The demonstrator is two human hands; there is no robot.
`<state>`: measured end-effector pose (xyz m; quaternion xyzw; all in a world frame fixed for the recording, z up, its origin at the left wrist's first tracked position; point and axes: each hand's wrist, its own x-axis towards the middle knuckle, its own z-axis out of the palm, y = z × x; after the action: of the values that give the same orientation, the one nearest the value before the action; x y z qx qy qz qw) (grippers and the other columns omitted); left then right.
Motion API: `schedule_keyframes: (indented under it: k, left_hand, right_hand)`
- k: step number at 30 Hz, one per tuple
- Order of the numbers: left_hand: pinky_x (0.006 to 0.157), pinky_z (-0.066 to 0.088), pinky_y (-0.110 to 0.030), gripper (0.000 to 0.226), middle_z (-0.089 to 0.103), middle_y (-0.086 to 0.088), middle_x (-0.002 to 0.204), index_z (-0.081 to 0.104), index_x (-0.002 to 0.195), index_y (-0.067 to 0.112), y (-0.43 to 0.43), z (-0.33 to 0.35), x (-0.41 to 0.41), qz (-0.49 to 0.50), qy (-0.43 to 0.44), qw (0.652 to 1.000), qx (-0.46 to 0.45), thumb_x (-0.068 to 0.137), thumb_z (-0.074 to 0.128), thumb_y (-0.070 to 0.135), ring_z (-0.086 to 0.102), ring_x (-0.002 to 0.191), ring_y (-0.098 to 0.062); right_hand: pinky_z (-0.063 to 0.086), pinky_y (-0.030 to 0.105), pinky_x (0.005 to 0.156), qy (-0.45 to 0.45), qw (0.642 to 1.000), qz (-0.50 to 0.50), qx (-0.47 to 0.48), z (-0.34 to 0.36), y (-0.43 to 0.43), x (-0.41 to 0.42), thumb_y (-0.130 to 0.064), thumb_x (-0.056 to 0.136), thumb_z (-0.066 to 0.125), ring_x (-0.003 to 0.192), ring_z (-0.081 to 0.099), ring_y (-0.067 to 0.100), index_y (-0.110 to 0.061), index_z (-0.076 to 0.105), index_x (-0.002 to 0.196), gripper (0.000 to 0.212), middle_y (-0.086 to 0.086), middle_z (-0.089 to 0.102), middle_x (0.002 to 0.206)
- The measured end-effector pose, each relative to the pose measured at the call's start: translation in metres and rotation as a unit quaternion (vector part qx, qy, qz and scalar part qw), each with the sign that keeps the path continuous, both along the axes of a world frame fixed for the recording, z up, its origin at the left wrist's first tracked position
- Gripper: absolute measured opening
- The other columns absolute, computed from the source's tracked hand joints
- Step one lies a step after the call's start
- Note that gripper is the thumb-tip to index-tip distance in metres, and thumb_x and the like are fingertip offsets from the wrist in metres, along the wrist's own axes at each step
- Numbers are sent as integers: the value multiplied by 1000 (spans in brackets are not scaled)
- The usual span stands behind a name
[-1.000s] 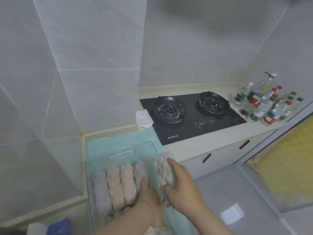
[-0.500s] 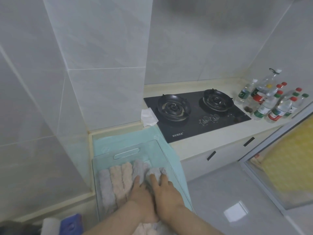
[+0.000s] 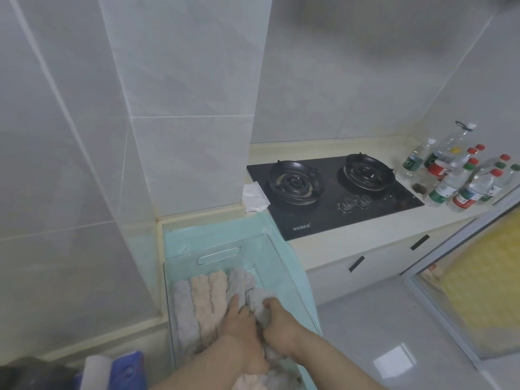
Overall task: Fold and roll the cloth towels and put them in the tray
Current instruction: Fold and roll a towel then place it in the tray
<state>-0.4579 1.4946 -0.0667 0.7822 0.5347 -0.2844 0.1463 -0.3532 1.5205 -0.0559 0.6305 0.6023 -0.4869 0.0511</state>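
A clear plastic tray (image 3: 222, 252) lies on a mint green cloth (image 3: 213, 233) at the counter's left end. Several rolled towels lie side by side in it: a grey roll (image 3: 183, 313), two pink rolls (image 3: 206, 296) and another grey roll (image 3: 237, 282). At the right end of the row is one more grey rolled towel (image 3: 257, 298). My right hand (image 3: 280, 325) grips this roll with curled fingers. My left hand (image 3: 239, 322) presses flat on the neighbouring grey roll, fingers straight. More pink and grey cloth shows under my forearms at the bottom edge.
A black two-burner gas hob (image 3: 332, 190) is set in the counter to the right. A crumpled white tissue (image 3: 254, 195) lies beside it. Several plastic bottles (image 3: 461, 175) stand at the far right. A blue and white object (image 3: 118, 370) sits at the bottom left. Tiled walls rise behind.
My right hand carried the grey roll down from above the tray's right side into the row. It lay flat on the roll half a second ago and now curls around it.
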Motion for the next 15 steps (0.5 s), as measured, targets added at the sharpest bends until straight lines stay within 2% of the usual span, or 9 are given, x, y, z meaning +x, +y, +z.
schedule_keyframes:
  k: [2, 5, 8, 11, 12, 14, 15]
  left_hand:
    - [111, -17, -59, 92, 32, -14, 148, 26, 149, 20, 2, 6, 2, -11, 16, 1000, -12, 78, 29, 78, 16, 140, -30]
    - [111, -16, -60, 93, 30, -13, 149, 26, 150, 20, 4, 9, 4, -10, 22, 1000, -16, 77, 31, 78, 15, 141, -30]
    - [111, -18, -57, 85, 31, -9, 151, 29, 148, 24, 0, 8, 1, 4, -5, 1000, -6, 78, 39, 71, 13, 143, -26]
    - [113, -19, -51, 82, 33, -4, 150, 33, 147, 26, -5, 14, -3, 27, -50, 998, 4, 78, 41, 70, 13, 143, -20]
    - [114, -18, -50, 84, 34, -4, 150, 33, 147, 25, -6, 15, -5, 36, -62, 997, 6, 77, 38, 72, 14, 143, -20]
    - [113, -20, -50, 91, 34, -6, 149, 31, 148, 23, -6, 11, -6, 43, -67, 997, 9, 74, 38, 76, 15, 143, -20]
    - [112, -23, -49, 95, 33, -7, 149, 29, 148, 20, -5, 7, -6, 42, -63, 997, 9, 73, 39, 77, 15, 143, -21]
  right_hand:
    - [47, 25, 78, 15, 1000, 1, -6, 2, 1, 3, -21, 91, 47, 103, 53, 20, -21, 14, 145, 63, 3, 49, 118]
    - [43, 28, 90, -8, 1000, 17, -11, -1, 2, 3, -20, 89, 47, 112, 50, 22, -15, 8, 148, 71, 8, 48, 132]
    - [42, 34, 101, -32, 999, 38, -9, -8, 1, -1, -14, 82, 50, 125, 47, 26, -9, 14, 147, 75, 12, 44, 140]
    - [45, 35, 102, 0, 1000, -1, -10, -16, 3, -5, -20, 80, 55, 123, 48, 22, -11, 25, 142, 69, 8, 43, 139]
    - [47, 31, 98, 25, 999, -22, -12, -18, 5, -5, -18, 82, 57, 118, 51, 18, -11, 31, 138, 62, 6, 46, 135]
    - [52, 19, 79, 81, 994, -70, -33, -18, 9, -5, -14, 85, 57, 104, 56, 12, -11, 41, 129, 47, 3, 55, 123]
    - [52, 17, 73, 106, 989, -88, -49, -17, 10, -5, -14, 86, 55, 99, 60, 12, -11, 46, 125, 40, 3, 59, 116]
